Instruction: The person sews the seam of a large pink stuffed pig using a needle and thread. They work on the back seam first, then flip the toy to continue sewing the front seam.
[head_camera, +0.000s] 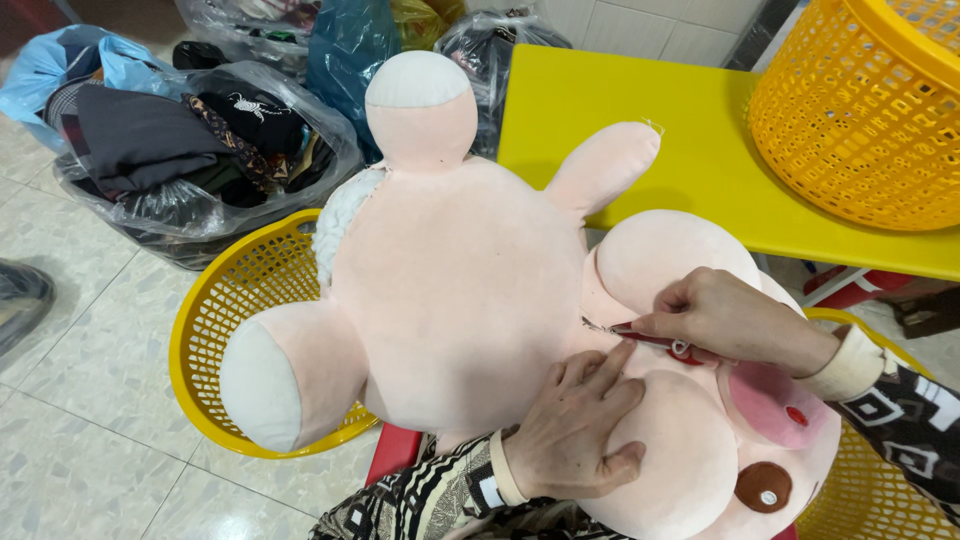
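A large plush pig (450, 290), soft and pale pink with a short velvety nap, lay belly-up across the person's lap, its rounded body filling the middle of the view. Its stubby legs ended in flat cream-white oval pads, and its broad snout, a deeper pink with a small red nostril, pointed toward the lower right beside a brown button eye. The right hand (725, 315) pinched its fingers together around a slim red-handled tool (650, 338), whose thin metal tip met the seam where the head joined the body. The left hand (575, 425) pressed flat on the plush just below that seam, fingers spread and holding nothing. Both wrists wore sleeves of a black-and-cream geometric knit with cream cuffs.

Under the toy's lower leg sat a round yellow plastic basket (215, 330) with a lattice wall, standing on a pale speckled tile floor (80, 430). A second yellow basket (860, 110) of the same open weave rested on a smooth, glossy yellow table (700, 150) at the upper right. Beyond the toy, crinkled clear plastic bags (180, 150) bulged with dark folded clothing, with a blue bag (60, 65) at the far left
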